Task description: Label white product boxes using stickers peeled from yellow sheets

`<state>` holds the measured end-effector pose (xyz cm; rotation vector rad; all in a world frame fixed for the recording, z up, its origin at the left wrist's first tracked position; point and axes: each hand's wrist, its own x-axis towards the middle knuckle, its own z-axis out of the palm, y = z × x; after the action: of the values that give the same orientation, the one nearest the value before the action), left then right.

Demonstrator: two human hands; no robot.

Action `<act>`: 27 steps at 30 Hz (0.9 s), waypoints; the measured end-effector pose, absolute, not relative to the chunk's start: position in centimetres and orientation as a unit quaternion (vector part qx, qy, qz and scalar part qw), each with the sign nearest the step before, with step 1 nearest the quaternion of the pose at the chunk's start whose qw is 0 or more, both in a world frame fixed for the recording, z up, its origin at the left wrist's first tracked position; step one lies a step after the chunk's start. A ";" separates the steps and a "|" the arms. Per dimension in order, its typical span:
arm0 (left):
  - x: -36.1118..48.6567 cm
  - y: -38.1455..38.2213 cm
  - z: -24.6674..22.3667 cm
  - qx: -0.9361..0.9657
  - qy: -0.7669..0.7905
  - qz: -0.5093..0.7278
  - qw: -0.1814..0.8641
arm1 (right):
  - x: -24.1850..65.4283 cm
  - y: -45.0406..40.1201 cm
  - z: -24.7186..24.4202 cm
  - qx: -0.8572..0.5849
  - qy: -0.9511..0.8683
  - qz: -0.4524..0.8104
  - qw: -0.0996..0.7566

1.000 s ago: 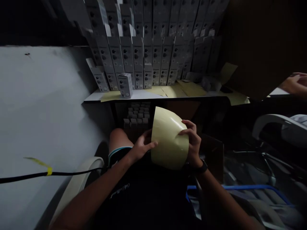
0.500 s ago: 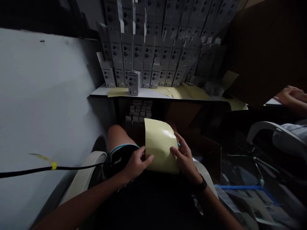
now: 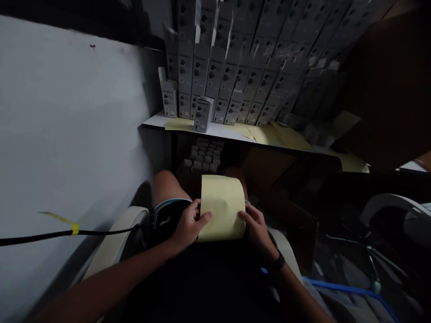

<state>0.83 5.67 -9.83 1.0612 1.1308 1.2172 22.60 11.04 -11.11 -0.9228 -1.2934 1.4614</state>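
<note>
The yellow sheet [image 3: 222,206] is bent in a curve, in front of the body and over the legs [image 3: 167,185]. The left hand [image 3: 189,228] pinches its left edge, thumb [image 3: 205,219] on the front, fingers tucked behind. The right hand [image 3: 258,229] pinches the right edge the same way. Both arms [image 3: 134,271] reach forward and lean in. A dark band [image 3: 279,260] circles the right wrist.

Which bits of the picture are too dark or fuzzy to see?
Head view: the dark clothes and the brown panel at right nearly sink into shadow; head view: the stacked boxes are too soft for their smallest print to be read; head view: the yellow sheet shows plainly, pale against the dark.
</note>
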 end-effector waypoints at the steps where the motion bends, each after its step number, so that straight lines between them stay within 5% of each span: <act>1: 0.8 5.7 -9.8 0.436 0.485 0.532 0.541 | 22.5 11.1 -11.2 -0.362 -0.536 0.622 0.441; 6: 0.3 5.9 -9.4 0.402 0.492 0.593 0.494 | 21.8 11.1 -11.3 -0.313 -0.544 0.704 0.331; 18: 0.0 4.5 -9.1 0.428 0.539 0.543 0.480 | 20.1 12.5 -11.0 -0.306 -0.470 0.768 0.310; 27: -0.4 3.3 -9.1 0.520 0.567 0.525 0.364 | 20.5 13.3 -11.1 -0.287 -0.552 0.707 0.335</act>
<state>-0.38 3.27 -9.12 1.3373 1.4604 1.3514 20.46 13.28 -11.06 -0.7498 -1.4410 1.8452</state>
